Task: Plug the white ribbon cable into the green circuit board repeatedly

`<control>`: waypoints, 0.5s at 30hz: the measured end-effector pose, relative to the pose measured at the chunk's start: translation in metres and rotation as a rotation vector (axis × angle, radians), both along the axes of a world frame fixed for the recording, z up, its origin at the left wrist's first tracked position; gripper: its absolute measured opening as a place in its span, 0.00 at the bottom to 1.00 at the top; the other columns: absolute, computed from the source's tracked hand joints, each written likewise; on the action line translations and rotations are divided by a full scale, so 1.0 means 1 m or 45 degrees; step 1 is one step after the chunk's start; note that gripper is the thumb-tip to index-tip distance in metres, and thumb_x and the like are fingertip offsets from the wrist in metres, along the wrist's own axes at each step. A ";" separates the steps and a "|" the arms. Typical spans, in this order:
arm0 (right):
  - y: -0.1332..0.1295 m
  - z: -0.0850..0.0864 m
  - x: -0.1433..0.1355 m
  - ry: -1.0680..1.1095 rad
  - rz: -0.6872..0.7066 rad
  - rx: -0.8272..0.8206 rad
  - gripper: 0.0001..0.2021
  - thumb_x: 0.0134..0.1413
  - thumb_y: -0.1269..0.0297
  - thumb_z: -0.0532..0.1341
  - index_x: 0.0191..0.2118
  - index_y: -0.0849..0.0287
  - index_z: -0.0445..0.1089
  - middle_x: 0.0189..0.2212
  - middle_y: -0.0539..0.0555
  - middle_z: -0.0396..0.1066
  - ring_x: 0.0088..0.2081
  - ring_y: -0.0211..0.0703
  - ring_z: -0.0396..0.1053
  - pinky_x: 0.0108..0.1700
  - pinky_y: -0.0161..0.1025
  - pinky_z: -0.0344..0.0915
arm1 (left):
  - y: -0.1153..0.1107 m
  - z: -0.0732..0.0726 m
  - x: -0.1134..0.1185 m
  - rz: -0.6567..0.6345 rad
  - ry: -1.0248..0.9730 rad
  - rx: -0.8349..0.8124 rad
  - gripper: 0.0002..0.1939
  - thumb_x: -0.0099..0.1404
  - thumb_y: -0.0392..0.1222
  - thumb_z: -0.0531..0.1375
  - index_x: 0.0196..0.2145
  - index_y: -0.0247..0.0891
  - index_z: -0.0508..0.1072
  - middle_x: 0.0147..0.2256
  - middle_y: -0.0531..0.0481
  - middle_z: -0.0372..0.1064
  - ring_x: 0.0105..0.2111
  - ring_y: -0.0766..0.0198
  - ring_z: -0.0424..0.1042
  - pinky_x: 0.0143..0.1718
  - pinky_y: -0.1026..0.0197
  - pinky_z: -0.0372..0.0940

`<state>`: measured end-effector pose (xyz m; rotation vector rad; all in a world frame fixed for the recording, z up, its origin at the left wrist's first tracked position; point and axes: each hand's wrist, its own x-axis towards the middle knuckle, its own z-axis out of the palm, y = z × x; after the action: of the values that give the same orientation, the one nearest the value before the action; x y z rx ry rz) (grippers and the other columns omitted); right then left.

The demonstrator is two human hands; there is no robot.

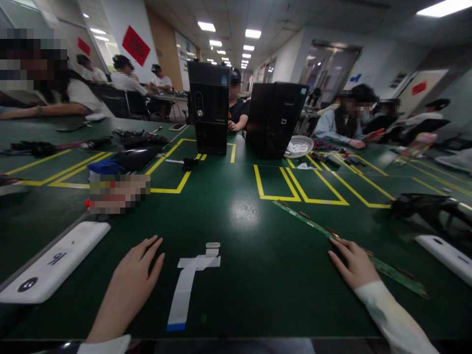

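My left hand (132, 281) lies palm down on the green table, fingers stretched out and holding nothing. To its right is a flat white ribbon cable (183, 292) with a blue end and a small connector at the top; hand and cable are apart. My right hand (350, 261) rests at a long, narrow green circuit board (309, 223), fingertips at its edge and thumb spread away. The board runs slantwise on the table and is partly hidden under that hand.
White oblong devices lie at the left (59, 260) and right (448, 255). Two black computer towers (209, 108) (275, 120) stand ahead, beside a white basket (299, 146). Yellow tape (324, 201) marks the table. A black pouch (138, 158) and cables lie left. Several people sit around.
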<state>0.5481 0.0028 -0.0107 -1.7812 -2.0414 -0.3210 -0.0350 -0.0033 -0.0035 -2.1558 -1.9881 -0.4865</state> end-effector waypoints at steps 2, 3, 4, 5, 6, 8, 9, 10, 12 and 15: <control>0.010 0.003 -0.022 0.011 0.063 -0.021 0.26 0.61 0.48 0.49 0.52 0.61 0.71 0.45 0.65 0.69 0.49 0.56 0.69 0.51 0.54 0.67 | 0.000 0.000 -0.001 -0.002 0.001 -0.001 0.31 0.67 0.55 0.44 0.55 0.31 0.69 0.55 0.35 0.66 0.54 0.46 0.67 0.54 0.44 0.63; 0.014 0.004 -0.034 0.012 0.111 -0.038 0.26 0.62 0.49 0.49 0.53 0.61 0.70 0.47 0.65 0.69 0.50 0.56 0.68 0.52 0.54 0.67 | 0.001 0.001 -0.001 0.003 0.000 -0.004 0.31 0.67 0.56 0.44 0.55 0.32 0.70 0.55 0.35 0.67 0.54 0.46 0.67 0.54 0.44 0.64; 0.019 0.006 -0.046 0.015 0.163 -0.052 0.25 0.63 0.49 0.49 0.54 0.62 0.69 0.48 0.65 0.69 0.51 0.56 0.67 0.53 0.54 0.66 | 0.001 0.001 -0.001 0.008 -0.003 -0.007 0.31 0.67 0.56 0.44 0.55 0.32 0.70 0.55 0.36 0.67 0.54 0.46 0.67 0.54 0.44 0.64; 0.023 0.007 -0.059 0.016 0.214 -0.063 0.25 0.63 0.50 0.49 0.55 0.62 0.68 0.49 0.65 0.68 0.52 0.55 0.67 0.53 0.55 0.65 | 0.001 0.001 -0.002 0.008 -0.006 -0.010 0.31 0.67 0.56 0.44 0.55 0.32 0.70 0.55 0.36 0.67 0.53 0.46 0.67 0.53 0.44 0.64; 0.027 0.008 -0.071 0.018 0.264 -0.072 0.25 0.64 0.51 0.49 0.56 0.62 0.67 0.49 0.65 0.68 0.53 0.55 0.66 0.54 0.55 0.65 | 0.001 0.001 -0.002 0.006 -0.008 -0.009 0.31 0.67 0.56 0.45 0.55 0.33 0.70 0.55 0.36 0.67 0.53 0.46 0.67 0.53 0.44 0.64; 0.036 0.009 -0.095 0.036 0.350 -0.067 0.24 0.64 0.53 0.49 0.58 0.61 0.66 0.50 0.65 0.68 0.54 0.55 0.65 0.54 0.56 0.64 | 0.002 0.000 -0.002 -0.009 -0.014 0.006 0.31 0.66 0.56 0.45 0.54 0.32 0.70 0.55 0.35 0.67 0.53 0.45 0.68 0.54 0.44 0.64; 0.041 0.010 -0.107 0.048 0.385 -0.060 0.23 0.64 0.54 0.49 0.58 0.60 0.65 0.50 0.64 0.67 0.54 0.56 0.64 0.55 0.56 0.64 | 0.002 0.000 -0.002 -0.016 -0.015 0.015 0.30 0.66 0.56 0.45 0.54 0.32 0.70 0.54 0.35 0.67 0.53 0.45 0.68 0.54 0.44 0.64; 0.045 0.011 -0.118 0.057 0.420 -0.058 0.23 0.64 0.55 0.49 0.58 0.60 0.65 0.50 0.64 0.67 0.54 0.56 0.64 0.55 0.57 0.63 | 0.003 0.000 -0.002 -0.019 -0.015 0.024 0.30 0.66 0.55 0.45 0.54 0.32 0.71 0.54 0.35 0.68 0.53 0.45 0.68 0.54 0.44 0.64; 0.054 0.014 -0.142 0.067 0.491 -0.075 0.22 0.64 0.57 0.50 0.58 0.59 0.65 0.50 0.64 0.66 0.54 0.56 0.63 0.55 0.58 0.63 | 0.003 0.000 -0.002 -0.014 -0.011 0.034 0.30 0.66 0.55 0.45 0.54 0.33 0.71 0.54 0.36 0.68 0.53 0.46 0.68 0.54 0.44 0.64; 0.066 0.020 -0.179 0.063 0.591 -0.157 0.21 0.63 0.58 0.52 0.58 0.61 0.65 0.51 0.65 0.65 0.54 0.56 0.61 0.55 0.58 0.61 | 0.002 0.001 -0.001 -0.005 0.004 0.021 0.30 0.66 0.55 0.45 0.54 0.34 0.71 0.54 0.36 0.68 0.52 0.47 0.69 0.53 0.45 0.65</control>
<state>0.3689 0.0685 0.0093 -1.3032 -2.3985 -0.0119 -0.0362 -0.0013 -0.0030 -2.1499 -1.9712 -0.4986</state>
